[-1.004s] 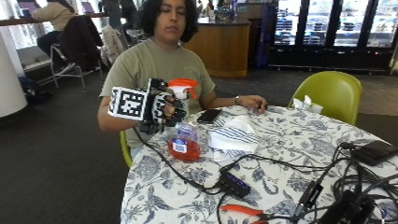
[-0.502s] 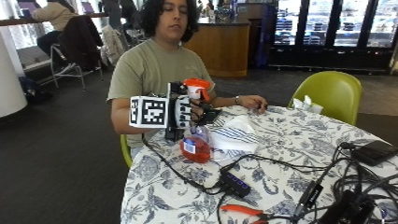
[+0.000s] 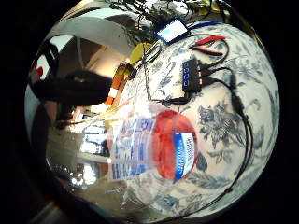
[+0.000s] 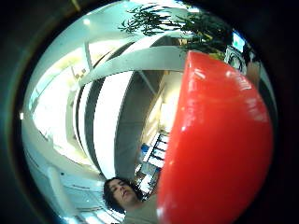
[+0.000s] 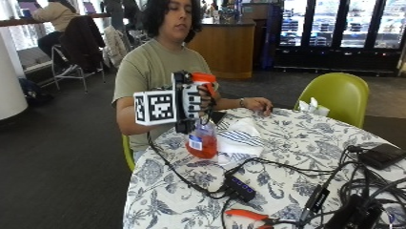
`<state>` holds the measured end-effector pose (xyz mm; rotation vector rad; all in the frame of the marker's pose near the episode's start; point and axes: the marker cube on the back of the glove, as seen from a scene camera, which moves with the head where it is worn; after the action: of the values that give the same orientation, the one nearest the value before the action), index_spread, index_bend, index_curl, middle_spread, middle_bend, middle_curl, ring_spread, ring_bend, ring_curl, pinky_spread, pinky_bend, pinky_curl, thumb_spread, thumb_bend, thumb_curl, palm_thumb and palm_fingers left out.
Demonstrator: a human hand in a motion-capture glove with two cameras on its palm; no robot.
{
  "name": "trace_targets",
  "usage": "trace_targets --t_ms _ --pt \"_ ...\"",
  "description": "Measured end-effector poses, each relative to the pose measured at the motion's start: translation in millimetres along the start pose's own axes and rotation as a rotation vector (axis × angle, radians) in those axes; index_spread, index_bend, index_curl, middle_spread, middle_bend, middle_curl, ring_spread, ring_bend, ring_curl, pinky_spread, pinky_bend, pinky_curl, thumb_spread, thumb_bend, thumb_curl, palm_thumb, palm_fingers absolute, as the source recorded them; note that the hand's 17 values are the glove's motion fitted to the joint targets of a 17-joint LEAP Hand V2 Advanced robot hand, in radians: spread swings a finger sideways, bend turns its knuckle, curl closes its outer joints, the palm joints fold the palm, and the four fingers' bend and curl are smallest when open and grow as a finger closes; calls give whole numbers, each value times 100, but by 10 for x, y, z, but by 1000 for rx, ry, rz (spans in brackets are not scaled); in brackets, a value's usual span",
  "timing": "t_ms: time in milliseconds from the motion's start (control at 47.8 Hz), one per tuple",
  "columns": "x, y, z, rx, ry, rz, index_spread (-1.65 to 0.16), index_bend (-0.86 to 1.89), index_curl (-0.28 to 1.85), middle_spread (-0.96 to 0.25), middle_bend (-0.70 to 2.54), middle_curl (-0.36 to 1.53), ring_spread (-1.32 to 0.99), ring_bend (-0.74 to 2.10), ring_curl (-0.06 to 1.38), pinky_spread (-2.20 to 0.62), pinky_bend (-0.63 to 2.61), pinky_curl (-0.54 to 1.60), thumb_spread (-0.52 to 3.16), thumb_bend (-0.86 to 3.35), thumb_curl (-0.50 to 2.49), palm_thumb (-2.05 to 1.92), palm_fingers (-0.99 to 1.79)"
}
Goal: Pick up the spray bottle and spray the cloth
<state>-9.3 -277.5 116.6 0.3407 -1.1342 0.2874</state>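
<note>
One person sits at the round floral-patterned surface point(image 5: 298, 157), and over at the left edge the gloved right hand point(image 5: 193, 101) is up off the cloth-covered top, fingers curled round the neck of the spray bottle point(image 5: 202, 138) just under its orange-red head. The bottle hangs upright in the air above the near-left part of the surface, clear plastic with red liquid in its lower half and a label on the side; the palm view on the little-finger side looks straight down its body to the red base, the thumb-side view is filled by the red sprayer head. Just right of the bottle lies the cloth point(image 5: 238, 138), white with dark stripes, folded and flat. Beyond it, the bare left hand point(image 5: 257, 104) rests on the surface, fingers relaxed. Nearer the front, a black hub point(image 5: 241, 187) sits among trailing cables, orange-handled pliers point(image 5: 250, 217) at the front edge, and a green chair point(image 5: 336, 95) stands behind on the right.
</note>
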Motion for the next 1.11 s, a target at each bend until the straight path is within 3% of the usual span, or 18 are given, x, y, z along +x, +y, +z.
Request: trace_targets --t_ms 105,314,585,836,1108 --pt "-397 85 -49 -188 62 9 -26 25 32 -15 46 49 -15 59 43 -19 41 38 72 -1 52 102 139" --pt "-864 194 153 -575 326 177 -27 30 40 -17 51 53 -16 64 46 -23 45 41 60 -2 59 101 136" --pt "-662 368 720 -945 762 510 -26 29 47 -17 54 55 -17 68 48 -24 51 43 57 -2 65 102 134" --pt "-14 434 1069 -1092 1073 737 -27 26 52 -17 55 57 -16 69 49 -23 53 44 59 -2 70 103 132" --pt "541 524 1117 -1144 1227 854 -26 23 56 -16 55 57 -16 69 49 -22 53 44 61 -2 73 103 131"
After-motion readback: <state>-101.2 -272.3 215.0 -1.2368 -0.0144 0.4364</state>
